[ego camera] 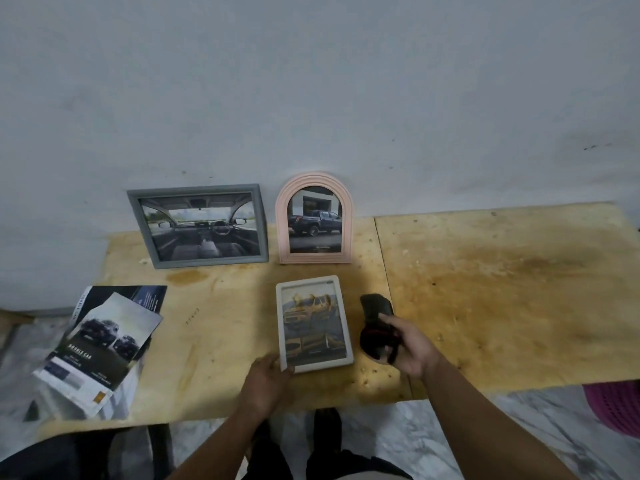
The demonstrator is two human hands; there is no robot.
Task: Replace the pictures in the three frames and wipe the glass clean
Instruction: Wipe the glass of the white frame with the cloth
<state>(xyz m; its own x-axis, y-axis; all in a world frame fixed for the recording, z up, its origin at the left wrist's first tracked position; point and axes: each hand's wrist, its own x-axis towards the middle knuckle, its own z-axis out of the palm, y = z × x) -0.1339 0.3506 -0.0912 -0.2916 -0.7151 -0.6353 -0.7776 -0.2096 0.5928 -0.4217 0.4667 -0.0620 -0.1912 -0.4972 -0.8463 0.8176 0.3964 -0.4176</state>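
A white rectangular frame (313,323) with a yellow car picture lies flat near the table's front edge. My left hand (268,374) grips its near left corner. Just right of the frame, my right hand (410,344) is closed on a dark cloth (375,323) with a red trim. A grey frame (199,226) showing a car interior leans on the wall at the back. Beside it stands a pink arched frame (314,220) with a dark pickup picture.
The plywood table (502,289) is stained and runs off to the right. Loose car brochures and pictures (100,348) lie stacked over the table's left front corner. A purple basket (616,407) sits on the floor at the right. The grey wall stands directly behind the frames.
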